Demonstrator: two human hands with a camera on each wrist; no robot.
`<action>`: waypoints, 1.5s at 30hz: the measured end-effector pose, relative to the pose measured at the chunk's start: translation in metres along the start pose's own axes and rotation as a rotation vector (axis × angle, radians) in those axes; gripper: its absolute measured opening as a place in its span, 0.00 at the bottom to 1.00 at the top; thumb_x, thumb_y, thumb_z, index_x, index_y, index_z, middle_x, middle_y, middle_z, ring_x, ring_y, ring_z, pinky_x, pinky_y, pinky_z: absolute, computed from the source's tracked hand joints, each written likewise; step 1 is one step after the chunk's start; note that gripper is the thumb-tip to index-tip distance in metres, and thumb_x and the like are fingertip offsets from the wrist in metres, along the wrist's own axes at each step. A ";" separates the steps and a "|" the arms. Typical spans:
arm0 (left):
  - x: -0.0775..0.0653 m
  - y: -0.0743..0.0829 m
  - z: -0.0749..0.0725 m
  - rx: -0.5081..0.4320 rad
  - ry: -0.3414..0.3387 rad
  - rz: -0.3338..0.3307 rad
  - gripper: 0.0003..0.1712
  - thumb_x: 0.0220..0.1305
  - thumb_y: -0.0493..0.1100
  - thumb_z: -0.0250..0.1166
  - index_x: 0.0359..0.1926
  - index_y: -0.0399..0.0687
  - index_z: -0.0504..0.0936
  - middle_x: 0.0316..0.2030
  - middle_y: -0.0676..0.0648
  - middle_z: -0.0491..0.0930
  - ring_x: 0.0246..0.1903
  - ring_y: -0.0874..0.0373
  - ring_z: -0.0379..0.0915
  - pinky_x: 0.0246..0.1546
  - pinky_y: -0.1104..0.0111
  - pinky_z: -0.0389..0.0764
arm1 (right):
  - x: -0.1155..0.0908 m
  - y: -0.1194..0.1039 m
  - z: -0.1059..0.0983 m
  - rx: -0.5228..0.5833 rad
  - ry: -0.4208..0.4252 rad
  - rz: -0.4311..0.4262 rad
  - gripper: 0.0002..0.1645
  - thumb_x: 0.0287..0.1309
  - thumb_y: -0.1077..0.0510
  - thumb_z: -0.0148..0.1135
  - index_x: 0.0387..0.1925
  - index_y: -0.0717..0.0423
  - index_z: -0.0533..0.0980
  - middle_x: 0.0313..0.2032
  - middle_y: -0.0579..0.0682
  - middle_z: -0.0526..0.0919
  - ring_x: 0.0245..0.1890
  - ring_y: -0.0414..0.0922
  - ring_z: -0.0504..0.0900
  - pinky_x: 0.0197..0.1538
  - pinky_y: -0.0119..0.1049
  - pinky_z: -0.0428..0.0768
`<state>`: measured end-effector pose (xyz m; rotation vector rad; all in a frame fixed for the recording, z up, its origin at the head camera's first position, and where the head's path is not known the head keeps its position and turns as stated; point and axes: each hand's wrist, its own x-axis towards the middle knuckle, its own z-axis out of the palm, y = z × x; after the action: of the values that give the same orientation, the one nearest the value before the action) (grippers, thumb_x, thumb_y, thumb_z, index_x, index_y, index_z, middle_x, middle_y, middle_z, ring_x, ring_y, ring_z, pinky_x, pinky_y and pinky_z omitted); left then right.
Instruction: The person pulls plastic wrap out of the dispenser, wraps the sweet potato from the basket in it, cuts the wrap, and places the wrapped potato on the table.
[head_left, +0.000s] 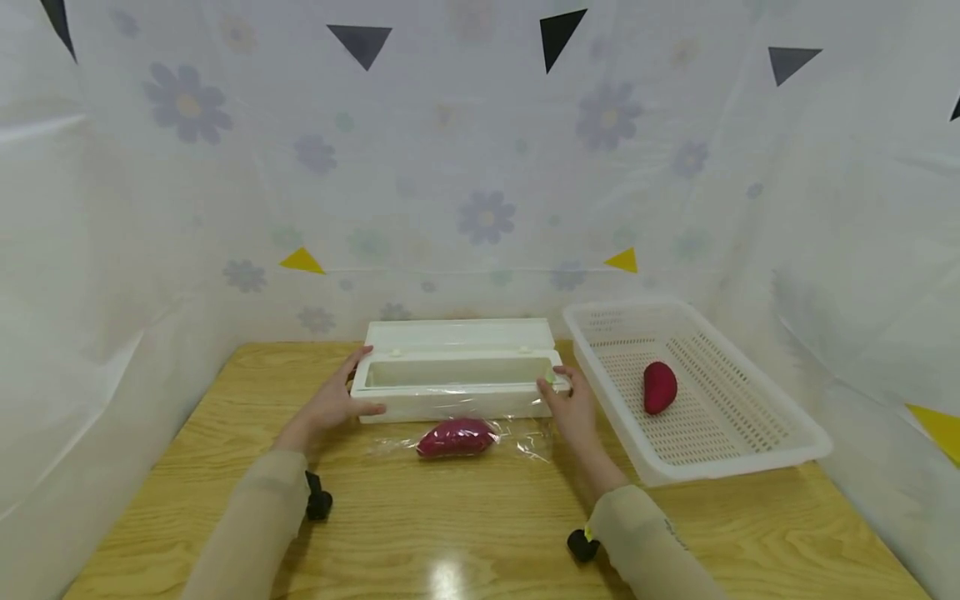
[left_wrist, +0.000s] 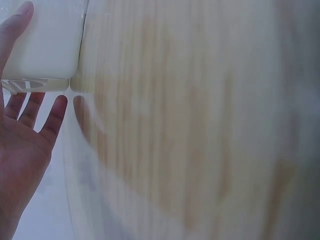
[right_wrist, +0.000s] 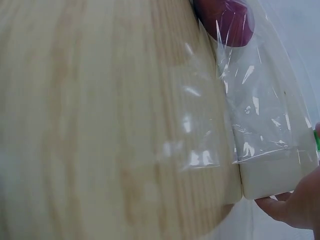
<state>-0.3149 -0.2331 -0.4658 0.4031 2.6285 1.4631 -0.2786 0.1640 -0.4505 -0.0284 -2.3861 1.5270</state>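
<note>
Flowered sheeting (head_left: pixel 486 218) backs us; our left grip (head_left: pixel 328 402), fingers spread, clasps the white box (head_left: pixel 412 407) by one end, our right grip (head_left: pixel 574 412), fingers bent, the other. Between them, nearer us: the purple tuber (head_left: pixel 457 438) under clear film (head_left: pixel 531 440). We'd best steady evenly, pulling no film.

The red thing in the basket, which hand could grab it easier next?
Probably the right hand: it's at the end of the white box nearest the basket with the red thing. The left hand is at the far end.
</note>
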 end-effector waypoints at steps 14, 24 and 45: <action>-0.004 -0.001 -0.005 0.025 0.003 0.008 0.65 0.43 0.55 0.77 0.74 0.68 0.40 0.70 0.36 0.50 0.63 0.38 0.58 0.56 0.44 0.66 | -0.004 0.000 0.000 0.073 -0.034 0.082 0.29 0.58 0.47 0.63 0.57 0.55 0.68 0.63 0.56 0.66 0.50 0.55 0.68 0.42 0.39 0.73; -0.003 -0.001 -0.005 0.009 0.011 0.013 0.66 0.42 0.54 0.78 0.74 0.68 0.41 0.70 0.36 0.49 0.63 0.38 0.57 0.58 0.43 0.64 | 0.000 0.004 0.000 0.081 -0.017 0.034 0.20 0.63 0.54 0.59 0.54 0.59 0.70 0.54 0.58 0.72 0.24 0.38 0.64 0.25 0.26 0.67; -0.008 0.010 -0.002 0.217 0.020 0.093 0.61 0.49 0.56 0.73 0.74 0.52 0.45 0.72 0.36 0.43 0.69 0.36 0.42 0.64 0.40 0.52 | 0.001 0.008 -0.012 -0.179 -0.182 -0.197 0.32 0.54 0.53 0.68 0.58 0.60 0.69 0.63 0.64 0.64 0.65 0.61 0.61 0.64 0.58 0.61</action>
<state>-0.3058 -0.2318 -0.4563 0.5395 2.8308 1.2136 -0.2777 0.1782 -0.4526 0.3093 -2.5717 1.2724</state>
